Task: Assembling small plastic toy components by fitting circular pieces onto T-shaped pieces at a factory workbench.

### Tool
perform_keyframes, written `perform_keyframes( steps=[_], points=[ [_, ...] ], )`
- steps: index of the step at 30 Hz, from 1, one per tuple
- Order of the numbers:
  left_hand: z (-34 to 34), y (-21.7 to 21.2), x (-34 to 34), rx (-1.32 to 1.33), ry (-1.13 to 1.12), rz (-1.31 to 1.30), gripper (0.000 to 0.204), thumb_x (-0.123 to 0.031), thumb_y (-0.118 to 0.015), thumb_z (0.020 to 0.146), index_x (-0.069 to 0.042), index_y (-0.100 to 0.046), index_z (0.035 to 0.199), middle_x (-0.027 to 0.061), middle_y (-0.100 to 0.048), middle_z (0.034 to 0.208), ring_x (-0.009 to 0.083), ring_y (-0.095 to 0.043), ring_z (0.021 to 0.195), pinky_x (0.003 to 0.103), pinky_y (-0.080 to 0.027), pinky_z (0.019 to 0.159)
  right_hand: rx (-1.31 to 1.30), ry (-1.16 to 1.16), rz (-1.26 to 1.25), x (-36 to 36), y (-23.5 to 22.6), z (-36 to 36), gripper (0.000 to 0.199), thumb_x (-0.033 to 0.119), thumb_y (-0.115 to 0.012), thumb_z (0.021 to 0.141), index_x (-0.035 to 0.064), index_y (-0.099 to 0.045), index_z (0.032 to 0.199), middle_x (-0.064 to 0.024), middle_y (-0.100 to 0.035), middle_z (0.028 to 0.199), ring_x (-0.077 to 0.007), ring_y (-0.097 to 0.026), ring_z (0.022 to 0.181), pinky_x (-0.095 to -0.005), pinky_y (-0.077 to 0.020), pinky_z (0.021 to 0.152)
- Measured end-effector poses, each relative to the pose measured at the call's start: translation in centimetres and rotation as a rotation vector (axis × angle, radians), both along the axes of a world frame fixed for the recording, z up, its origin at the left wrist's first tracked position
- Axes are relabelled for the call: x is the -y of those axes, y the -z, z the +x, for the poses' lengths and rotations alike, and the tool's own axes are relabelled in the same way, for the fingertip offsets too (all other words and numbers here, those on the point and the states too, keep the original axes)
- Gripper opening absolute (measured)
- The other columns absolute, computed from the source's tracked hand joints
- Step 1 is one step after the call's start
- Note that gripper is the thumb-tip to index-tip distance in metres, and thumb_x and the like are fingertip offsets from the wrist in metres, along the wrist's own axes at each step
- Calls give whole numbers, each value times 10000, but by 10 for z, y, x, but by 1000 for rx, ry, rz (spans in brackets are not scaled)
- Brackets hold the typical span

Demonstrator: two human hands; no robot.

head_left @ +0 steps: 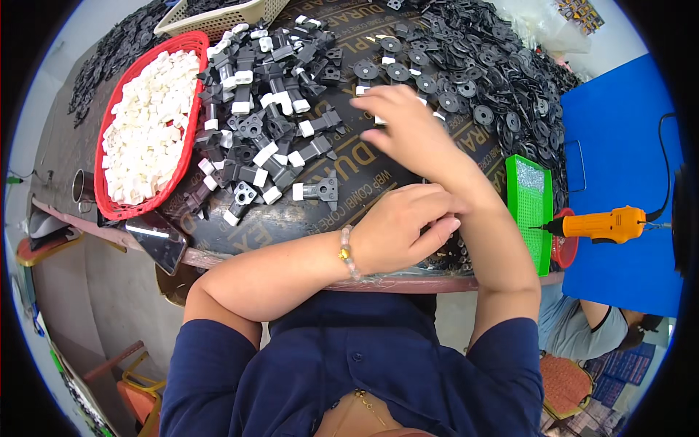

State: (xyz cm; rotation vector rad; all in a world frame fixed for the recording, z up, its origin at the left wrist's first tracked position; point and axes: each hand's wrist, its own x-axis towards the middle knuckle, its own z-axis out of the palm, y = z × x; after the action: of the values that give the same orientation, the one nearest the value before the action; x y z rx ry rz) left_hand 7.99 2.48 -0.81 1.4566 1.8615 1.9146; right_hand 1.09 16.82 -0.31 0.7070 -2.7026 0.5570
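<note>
My left hand (411,227) reaches across from the left, and its bent fingertips touch the inner side of my right forearm near the wrist. A gap shows between its thumb and fingers, and nothing is visible in it. Farther out, my right hand (408,127) is held over the table with thumb and fingers apart, and I see nothing in it. Black discs (398,71) with white ends lie just beyond its fingers. To its left is a heap of black plastic parts with white caps (280,109); one such part (320,191) lies on its side at the near edge of the heap.
A red basket (196,124) of small white pieces stands left, near a phone (159,240) and a metal cup (81,186). A beige basket (218,20) is behind. At right are a disc pile (502,80), a green tray (539,233) of screws and an orange electric screwdriver (608,224).
</note>
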Motion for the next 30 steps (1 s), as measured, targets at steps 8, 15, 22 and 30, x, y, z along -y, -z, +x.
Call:
perform_keyframes(
  steps=[8, 15, 22, 30],
  points=[
    [-26, -3, 2, -338, -341, 89, 235, -43, -668, 797, -30, -666, 1032, 143, -631, 1012, 351, -624, 965, 434, -504, 864, 190, -30, 160, 18, 14, -31, 436, 132, -758, 773, 46, -657, 1189, -151, -671, 1183, -346, -595, 1123, -414, -477, 1001],
    [-38, -13, 7, -519, -534, -138, 598, -32, -696, 736, -80, -600, 1325, 148, -599, 1253, 336, -608, 1121, 437, -478, 960, 399, 173, -418, -38, -38, 56, 372, 64, -694, 850, -10, -630, 1208, -72, -704, 1038, -169, -673, 941, -303, -535, 833],
    [-27, -9, 7, -205, -287, -243, 499, -49, -737, 864, -19, -590, 1340, 118, -681, 1168, 284, -676, 1013, 354, -554, 861, 510, 376, -690, -72, -35, 144, 218, 36, -683, 908, -16, -668, 1120, -56, -692, 970, -122, -654, 885, -259, -517, 772],
    [-29, -14, 1, 872, 190, -29, 564, -34, -728, 887, -57, -484, 1396, 99, -644, 1069, 153, -658, 990, 281, -517, 862, 316, 532, 53, -104, -4, 218, 91, 17, -724, 758, 5, -704, 847, -138, -650, 863, -343, -639, 848, -422, -518, 761]
  ],
)
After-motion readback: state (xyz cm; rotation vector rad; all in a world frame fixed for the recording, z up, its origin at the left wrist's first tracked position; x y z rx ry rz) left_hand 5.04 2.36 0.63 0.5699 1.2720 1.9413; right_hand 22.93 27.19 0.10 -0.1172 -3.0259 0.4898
